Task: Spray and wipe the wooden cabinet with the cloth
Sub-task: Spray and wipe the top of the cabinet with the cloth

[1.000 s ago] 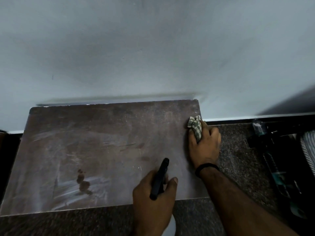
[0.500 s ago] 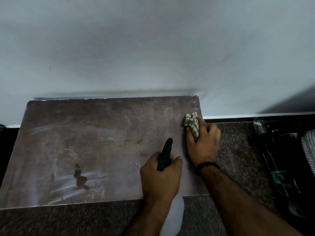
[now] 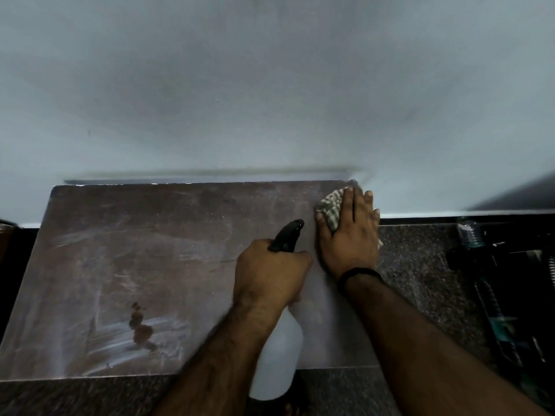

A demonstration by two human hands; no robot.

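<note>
The brown wooden cabinet top fills the lower left of the view, streaked with pale wipe marks and a dark stain near its front. My right hand presses a checked cloth flat on the cabinet's far right corner, fingers spread over it. My left hand grips a white spray bottle by its black trigger head, the nozzle pointing away from me, just left of the cloth.
A pale wall rises directly behind the cabinet. Speckled dark stone floor lies to the right and in front. A clear plastic bottle and dark objects sit at the right edge.
My right hand slid the cloth farther back to the cabinet's far right corner and flattened. My left hand with the spray bottle moved forward over the cabinet top.
</note>
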